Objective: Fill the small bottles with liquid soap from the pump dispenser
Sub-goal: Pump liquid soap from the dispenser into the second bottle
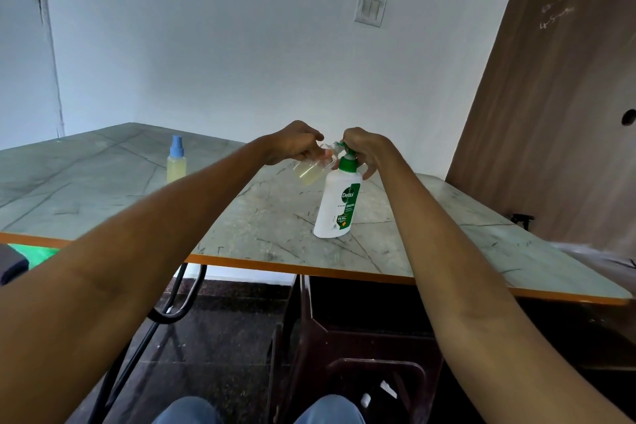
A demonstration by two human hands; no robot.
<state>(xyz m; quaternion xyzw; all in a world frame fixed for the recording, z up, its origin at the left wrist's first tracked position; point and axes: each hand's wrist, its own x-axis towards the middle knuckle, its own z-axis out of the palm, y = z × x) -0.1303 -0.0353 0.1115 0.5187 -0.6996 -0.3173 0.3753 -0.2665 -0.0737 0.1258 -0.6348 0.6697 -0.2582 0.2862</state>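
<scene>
A white pump dispenser (339, 205) with a green collar and green label stands upright on the marble-patterned table (261, 220). My right hand (366, 150) is curled over its green pump head. My left hand (297, 143) grips a small clear bottle (309, 170), tilted, its mouth up against the pump's spout. This bottle holds some pale yellow liquid in its lower part. Another small bottle (176, 162), capped in blue and filled with yellow liquid, stands upright farther left on the table.
The table has an orange front edge (292, 267) and meets a white wall behind. A brown wooden door (550, 107) stands to the right. Under the table are a dark brown plastic stool (354, 348) and black cables (172, 306).
</scene>
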